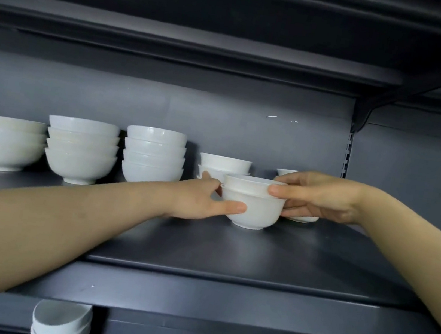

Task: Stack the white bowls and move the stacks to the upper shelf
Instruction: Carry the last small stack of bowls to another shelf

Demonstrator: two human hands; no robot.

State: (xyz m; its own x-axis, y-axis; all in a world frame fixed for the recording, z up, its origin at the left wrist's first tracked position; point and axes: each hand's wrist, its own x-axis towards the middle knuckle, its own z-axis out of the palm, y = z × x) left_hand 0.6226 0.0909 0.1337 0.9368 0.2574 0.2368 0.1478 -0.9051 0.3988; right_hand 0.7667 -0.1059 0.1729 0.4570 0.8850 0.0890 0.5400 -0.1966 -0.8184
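Note:
A small stack of two white bowls stands on the dark shelf. My left hand grips its left side, thumb on the front wall. My right hand holds its right side, thumb on the upper rim. Behind the stack sits another short stack of small bowls, partly hidden by my left fingers. A further small stack is mostly hidden behind my right hand.
Taller stacks of larger white bowls stand to the left: one stack, a second and a wide one at the edge. More bowls sit on the shelf below. A shelf bracket hangs at upper right.

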